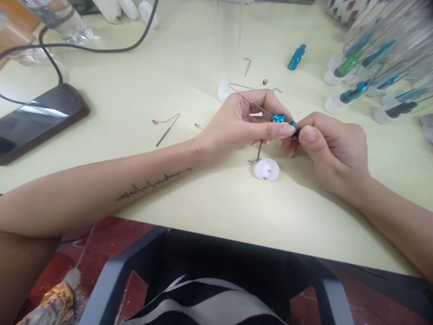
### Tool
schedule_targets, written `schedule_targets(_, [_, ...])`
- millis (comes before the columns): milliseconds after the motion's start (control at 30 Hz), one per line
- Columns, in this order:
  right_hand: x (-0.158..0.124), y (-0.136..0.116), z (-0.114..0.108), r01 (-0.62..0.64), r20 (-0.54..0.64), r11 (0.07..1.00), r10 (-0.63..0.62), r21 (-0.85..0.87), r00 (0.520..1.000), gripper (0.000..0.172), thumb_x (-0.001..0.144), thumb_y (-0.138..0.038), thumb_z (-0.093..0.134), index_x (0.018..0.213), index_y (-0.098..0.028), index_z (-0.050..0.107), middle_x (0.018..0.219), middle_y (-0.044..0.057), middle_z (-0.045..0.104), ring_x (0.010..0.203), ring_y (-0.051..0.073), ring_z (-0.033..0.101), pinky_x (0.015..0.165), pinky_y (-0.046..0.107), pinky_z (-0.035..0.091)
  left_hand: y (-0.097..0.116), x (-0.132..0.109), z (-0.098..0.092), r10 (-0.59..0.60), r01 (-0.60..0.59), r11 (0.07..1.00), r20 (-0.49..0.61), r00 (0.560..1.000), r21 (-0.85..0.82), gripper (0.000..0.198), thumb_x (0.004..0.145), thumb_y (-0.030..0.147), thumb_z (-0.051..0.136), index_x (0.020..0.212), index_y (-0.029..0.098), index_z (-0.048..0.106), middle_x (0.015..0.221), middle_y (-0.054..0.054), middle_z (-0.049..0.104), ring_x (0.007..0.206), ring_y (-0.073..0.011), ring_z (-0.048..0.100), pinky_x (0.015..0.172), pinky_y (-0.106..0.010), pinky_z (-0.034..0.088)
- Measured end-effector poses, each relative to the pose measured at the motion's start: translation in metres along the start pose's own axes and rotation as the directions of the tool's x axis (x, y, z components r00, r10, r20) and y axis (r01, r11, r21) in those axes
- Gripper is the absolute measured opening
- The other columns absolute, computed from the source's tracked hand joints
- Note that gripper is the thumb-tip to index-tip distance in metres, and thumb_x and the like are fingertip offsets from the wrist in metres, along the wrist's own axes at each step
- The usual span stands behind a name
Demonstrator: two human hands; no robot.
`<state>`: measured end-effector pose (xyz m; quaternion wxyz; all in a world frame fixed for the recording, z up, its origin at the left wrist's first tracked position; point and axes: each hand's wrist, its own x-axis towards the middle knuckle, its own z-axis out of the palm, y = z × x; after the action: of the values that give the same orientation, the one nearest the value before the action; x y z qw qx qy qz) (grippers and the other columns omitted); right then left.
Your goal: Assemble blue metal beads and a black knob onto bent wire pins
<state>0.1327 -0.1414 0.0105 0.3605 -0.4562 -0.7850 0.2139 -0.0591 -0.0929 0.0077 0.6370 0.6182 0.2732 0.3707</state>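
Note:
My left hand (240, 119) is closed around a small blue metal handle (278, 118) with a thin bent wire (252, 100) running out of it to the upper left. A tiny copper-coloured tip (264, 81) sits at the wire's end. My right hand (334, 149) pinches a small dark piece (295, 135) at the handle's right end, most of it covered by fingers. Below my left hand lies a white round cap (267, 169), and a thin metal rod (259, 152) shows beside it. Another bent wire with a pink tip (165, 124) rests left of my left hand.
Farther back lie a loose blue handle (297, 57) and a hex key (248, 66). At right, clear tubes with white caps (336, 103) hold several similar tools. A phone (43, 118) with a black cable (101, 50) occupies the left, near plastic bottles (64, 25).

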Motion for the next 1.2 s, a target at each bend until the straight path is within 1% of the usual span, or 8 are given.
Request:
schedule_targets(133, [0.001, 0.000, 0.000, 0.003, 0.070, 1.000, -0.004, 0.023, 0.998, 0.036, 0.098, -0.038, 0.038, 0.074, -0.019, 0.057, 0.066, -0.002, 0.060, 0.059, 0.010, 0.058, 0.056, 0.027, 0.044, 0.000, 0.000, -0.001, -0.010, 0.010, 0.999, -0.010, 1.000, 0.034, 0.025, 0.070, 0.037, 0.076, 0.080, 0.019, 0.062, 0.072, 0.002, 0.060, 0.064, -0.0071, 0.058, 0.052, -0.020, 0.043])
schedule_targets(267, [0.002, 0.007, 0.004, 0.064, -0.064, 0.998, -0.065, -0.030, 0.996, 0.016, 0.085, -0.036, 0.063, 0.084, -0.020, 0.058, 0.068, -0.003, 0.058, 0.061, 0.011, 0.056, 0.056, 0.027, 0.043, -0.001, 0.000, -0.002, -0.007, 0.007, 1.000, -0.004, 1.000, 0.018, 0.023, 0.072, 0.035, 0.074, 0.083, 0.018, 0.063, 0.071, 0.002, 0.058, 0.060, -0.0060, 0.055, 0.053, -0.020, 0.043])
schedule_targets(367, [0.002, 0.008, 0.005, 0.097, -0.123, 0.995, -0.092, 0.033, 0.988, 0.021, 0.077, -0.033, 0.072, 0.088, -0.023, 0.058, 0.073, -0.004, 0.057, 0.064, 0.012, 0.056, 0.059, 0.028, 0.046, -0.001, 0.000, -0.001, 0.003, -0.003, 1.000, -0.011, 1.000, 0.022, 0.024, 0.072, 0.035, 0.074, 0.082, 0.018, 0.062, 0.069, 0.002, 0.056, 0.057, -0.0056, 0.053, 0.052, -0.021, 0.043])
schedule_targets(633, [0.001, 0.008, 0.005, 0.068, -0.106, 0.998, -0.066, 0.017, 0.992, 0.010, 0.087, -0.033, 0.060, 0.091, -0.024, 0.060, 0.077, -0.002, 0.060, 0.063, 0.012, 0.058, 0.058, 0.030, 0.046, -0.001, 0.001, 0.000, 0.012, -0.012, 0.999, -0.027, 1.000, 0.033, 0.027, 0.070, 0.039, 0.075, 0.081, 0.018, 0.062, 0.069, 0.002, 0.056, 0.058, -0.0059, 0.054, 0.051, -0.020, 0.043])
schedule_targets(733, [0.001, 0.011, 0.007, 0.131, -0.176, 0.991, -0.122, 0.040, 0.977, 0.028, 0.076, -0.033, 0.073, 0.098, -0.026, 0.059, 0.083, -0.002, 0.058, 0.068, 0.014, 0.059, 0.061, 0.031, 0.048, -0.002, 0.001, 0.000, 0.008, -0.007, 1.000, -0.033, 0.999, 0.008, 0.027, 0.070, 0.038, 0.076, 0.080, 0.017, 0.062, 0.067, 0.002, 0.054, 0.057, -0.0050, 0.052, 0.050, -0.019, 0.043])
schedule_targets(967, [0.001, 0.001, 0.001, 0.013, -0.031, 1.000, -0.014, -0.011, 0.999, 0.025, 0.095, -0.036, 0.045, 0.085, -0.022, 0.062, 0.070, -0.002, 0.061, 0.063, 0.011, 0.058, 0.058, 0.029, 0.043, -0.001, 0.000, 0.000, -0.009, 0.009, 0.999, -0.013, 1.000, -0.038, 0.023, 0.071, 0.034, 0.075, 0.081, 0.017, 0.062, 0.068, 0.002, 0.056, 0.059, -0.0053, 0.053, 0.051, -0.019, 0.042])
schedule_targets(1067, [0.001, 0.004, 0.002, 0.063, -0.077, 0.998, -0.065, -0.028, 0.995, 0.010, 0.088, -0.032, 0.060, 0.090, -0.022, 0.061, 0.076, -0.002, 0.061, 0.064, 0.011, 0.057, 0.058, 0.029, 0.044, -0.002, 0.001, 0.000, -0.002, 0.001, 1.000, -0.025, 1.000, -0.009, 0.026, 0.070, 0.037, 0.075, 0.080, 0.017, 0.062, 0.069, 0.002, 0.057, 0.060, -0.0064, 0.055, 0.051, -0.019, 0.042])
schedule_targets(1200, [0.001, 0.014, 0.007, 0.136, -0.145, 0.991, -0.135, -0.003, 0.980, 0.025, 0.076, -0.027, 0.072, 0.098, -0.026, 0.059, 0.081, -0.003, 0.057, 0.067, 0.013, 0.059, 0.060, 0.031, 0.048, -0.002, 0.001, -0.001, 0.011, -0.010, 1.000, -0.026, 1.000, 0.030, 0.027, 0.070, 0.038, 0.075, 0.080, 0.017, 0.062, 0.070, 0.002, 0.058, 0.062, -0.0074, 0.058, 0.052, -0.021, 0.043])
